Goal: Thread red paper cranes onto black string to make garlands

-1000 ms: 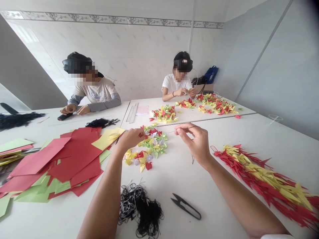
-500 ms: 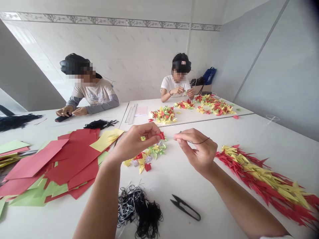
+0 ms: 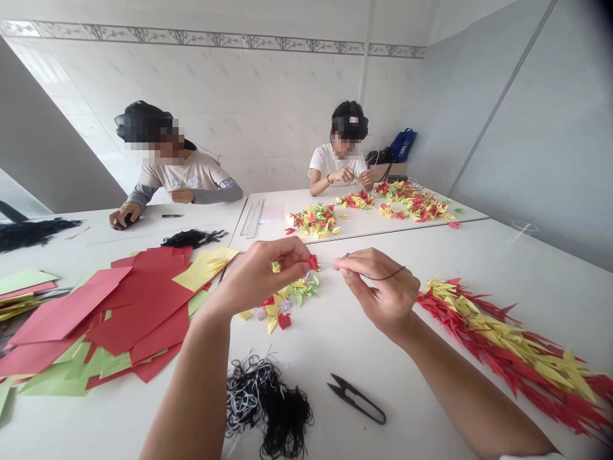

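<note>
1. Fingers of the left hand (image 3: 268, 271) are pinched on a little red paper piece (image 3: 313, 262), around center frame.
2. Right hand (image 3: 380, 284), just to the right, pinches a thin needle (image 3: 327, 264) reaching that piece; can't tell if it's through.
3. Left hand kinda blocks the mixed folded-paper pile (image 3: 302, 292).
4. Black snips (image 3: 352, 404) and tangled thread (image 3: 287, 415) sit bottom center between the forearms.
5. Red sheets (image 3: 151, 300) crowd the left, a red-yellow garland (image 3: 507, 342) the right.

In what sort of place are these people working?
Probably a paper-craft workroom: on the white tables lie heaps of folded paper pieces, coloured paper sheets and tangled black thread.
</note>
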A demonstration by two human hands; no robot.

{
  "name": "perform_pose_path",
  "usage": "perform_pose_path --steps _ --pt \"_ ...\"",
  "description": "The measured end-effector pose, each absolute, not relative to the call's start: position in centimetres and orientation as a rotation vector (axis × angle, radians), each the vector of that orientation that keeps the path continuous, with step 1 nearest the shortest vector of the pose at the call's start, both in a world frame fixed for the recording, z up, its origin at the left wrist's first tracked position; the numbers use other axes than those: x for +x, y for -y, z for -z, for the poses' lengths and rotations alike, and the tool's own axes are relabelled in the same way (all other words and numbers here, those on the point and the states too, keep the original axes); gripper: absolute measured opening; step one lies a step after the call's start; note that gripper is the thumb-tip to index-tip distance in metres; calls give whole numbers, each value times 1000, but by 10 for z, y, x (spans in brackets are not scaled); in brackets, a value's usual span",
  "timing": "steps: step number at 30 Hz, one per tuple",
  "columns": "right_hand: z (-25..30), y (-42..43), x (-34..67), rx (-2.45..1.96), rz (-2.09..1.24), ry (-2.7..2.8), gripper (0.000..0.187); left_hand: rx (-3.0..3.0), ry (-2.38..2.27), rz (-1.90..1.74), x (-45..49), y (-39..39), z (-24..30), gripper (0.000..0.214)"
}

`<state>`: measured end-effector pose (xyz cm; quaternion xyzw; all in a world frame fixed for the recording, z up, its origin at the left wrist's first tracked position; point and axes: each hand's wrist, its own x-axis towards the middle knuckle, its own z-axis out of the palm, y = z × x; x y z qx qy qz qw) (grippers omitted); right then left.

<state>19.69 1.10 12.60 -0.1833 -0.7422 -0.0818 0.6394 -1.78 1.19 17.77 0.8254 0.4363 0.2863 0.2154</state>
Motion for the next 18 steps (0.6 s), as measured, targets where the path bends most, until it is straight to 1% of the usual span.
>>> perform_pose_path --steps 5,10,13,15,18 --pt "-124 -12 198 -424 231 1722 24 2290 -1226 -784 -17 -10 -179 13" --pt "-117 -15 199 -428 337 1775 30 2314 -1247 -803 -15 -8 -181 12" --pt "-113 -19 199 -527 359 1803 23 2326 -1265 -818 -14 -8 -180 11" --pt "-111 -22 198 -619 303 1822 16 2335 -1258 -831 -13 -7 -179 10" --pt "-107 -27 196 -712 58 1833 13 2354 -1229 -870 -13 -7 -178 12"
